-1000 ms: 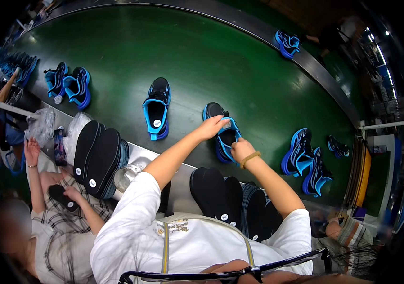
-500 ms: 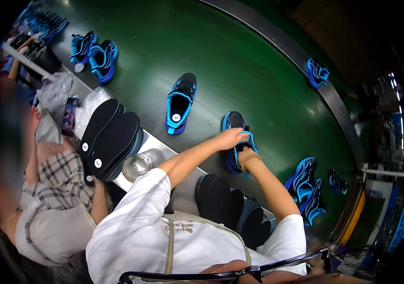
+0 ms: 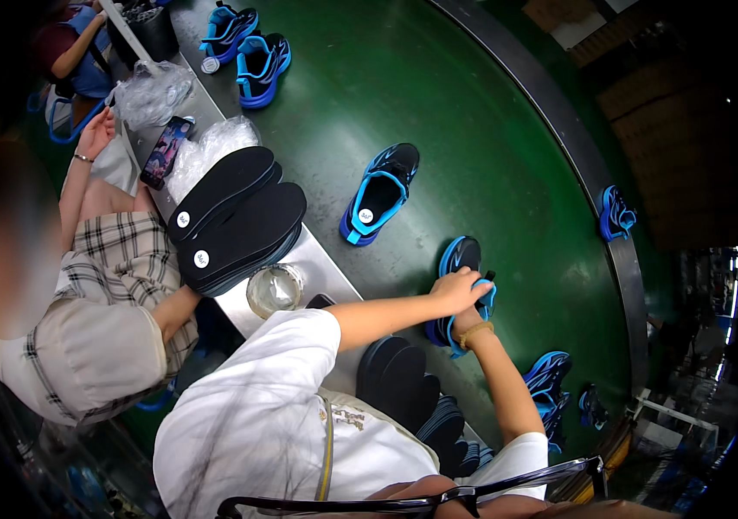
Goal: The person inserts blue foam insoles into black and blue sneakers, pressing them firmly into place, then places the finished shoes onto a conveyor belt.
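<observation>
A black and blue sneaker (image 3: 462,252) sits on the green belt (image 3: 507,164) in front of me, its toe pointing away. My left hand (image 3: 458,291) is closed on the tongue and collar area of this sneaker. My right hand (image 3: 470,321), with a tan band at the wrist, reaches into the shoe's opening from the heel side; its fingers are hidden inside. To the left stands another sneaker (image 3: 402,162), an insole with a round white sticker showing in it. Close to my body lie piles of black insoles (image 3: 386,374) on the metal ledge.
A stack of black insoles (image 3: 252,216), a clear glass jar (image 3: 274,291), a phone (image 3: 167,152) and clear plastic bags (image 3: 213,149) line the ledge at left. Beside it sits a co-worker in a plaid skirt (image 3: 122,246). More sneakers (image 3: 263,73) stand at far left and right.
The view has turned, so the belt and shoes sit differently in the picture. My left hand's fingers have closed further over the shoe's tongue area; my right hand stays at the shoe's opening.
</observation>
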`<action>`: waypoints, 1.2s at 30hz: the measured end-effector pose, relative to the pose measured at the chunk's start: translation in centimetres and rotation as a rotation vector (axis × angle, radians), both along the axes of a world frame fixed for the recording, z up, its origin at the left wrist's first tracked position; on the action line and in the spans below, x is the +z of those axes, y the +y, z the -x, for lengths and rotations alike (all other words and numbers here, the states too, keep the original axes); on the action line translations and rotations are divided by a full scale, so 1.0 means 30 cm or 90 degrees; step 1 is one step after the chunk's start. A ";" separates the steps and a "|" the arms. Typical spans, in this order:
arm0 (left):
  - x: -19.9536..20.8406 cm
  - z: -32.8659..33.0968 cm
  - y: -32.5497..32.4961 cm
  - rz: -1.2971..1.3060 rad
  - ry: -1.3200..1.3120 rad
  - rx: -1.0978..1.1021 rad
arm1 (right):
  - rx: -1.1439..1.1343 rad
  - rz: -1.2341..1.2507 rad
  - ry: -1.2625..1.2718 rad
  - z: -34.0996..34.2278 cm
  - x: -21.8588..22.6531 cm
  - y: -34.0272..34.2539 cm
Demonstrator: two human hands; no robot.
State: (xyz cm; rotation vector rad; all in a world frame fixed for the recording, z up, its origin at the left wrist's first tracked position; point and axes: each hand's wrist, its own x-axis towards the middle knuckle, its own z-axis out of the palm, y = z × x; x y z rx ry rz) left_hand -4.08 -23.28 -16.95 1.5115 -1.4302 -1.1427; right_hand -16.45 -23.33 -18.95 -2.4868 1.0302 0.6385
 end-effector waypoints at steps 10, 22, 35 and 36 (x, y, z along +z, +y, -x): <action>-0.057 -0.002 -0.011 0.391 -0.215 -0.112 | -0.115 -0.094 0.190 -0.108 -0.017 -0.069; -0.048 -0.039 -0.080 0.209 -0.160 -0.038 | -0.189 -0.271 0.256 -0.196 0.221 -0.153; 0.079 -0.088 -0.155 0.300 -0.428 -0.399 | -0.176 -0.199 0.133 -0.089 0.235 0.034; 0.078 -0.076 -0.167 0.256 -0.461 -0.437 | -0.184 -0.160 0.108 -0.085 0.226 0.046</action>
